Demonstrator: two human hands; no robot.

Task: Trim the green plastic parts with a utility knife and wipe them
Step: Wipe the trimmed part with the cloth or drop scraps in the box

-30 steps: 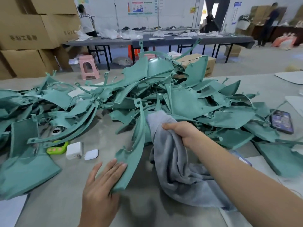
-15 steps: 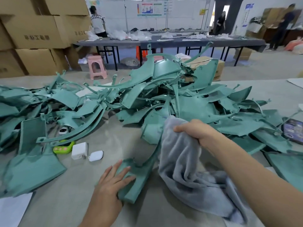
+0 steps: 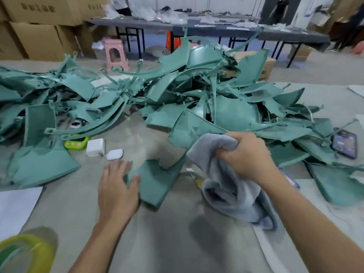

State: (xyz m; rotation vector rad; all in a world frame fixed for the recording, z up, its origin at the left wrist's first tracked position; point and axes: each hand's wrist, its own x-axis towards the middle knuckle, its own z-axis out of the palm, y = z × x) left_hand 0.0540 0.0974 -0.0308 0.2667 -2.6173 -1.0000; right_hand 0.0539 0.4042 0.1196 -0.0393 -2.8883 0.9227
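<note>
stacked cardboard boxes (image 3: 39,26), pink stool (image 3: 115,54), dark tables (image 3: 216,28).

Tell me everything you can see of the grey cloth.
The grey cloth looks like soft, fuzzy towelling, light grey, crumpled into folds. The right hand grips its bunched upper end, lifted above the table; the rest hangs down and lies in a heap on the tabletop, right of the flat green plastic part.

Matt green plastic parts (image 3: 157,182), soft grey fleecy cloth (image 3: 232,198), smooth grey table (image 3: 157,243)
</note>
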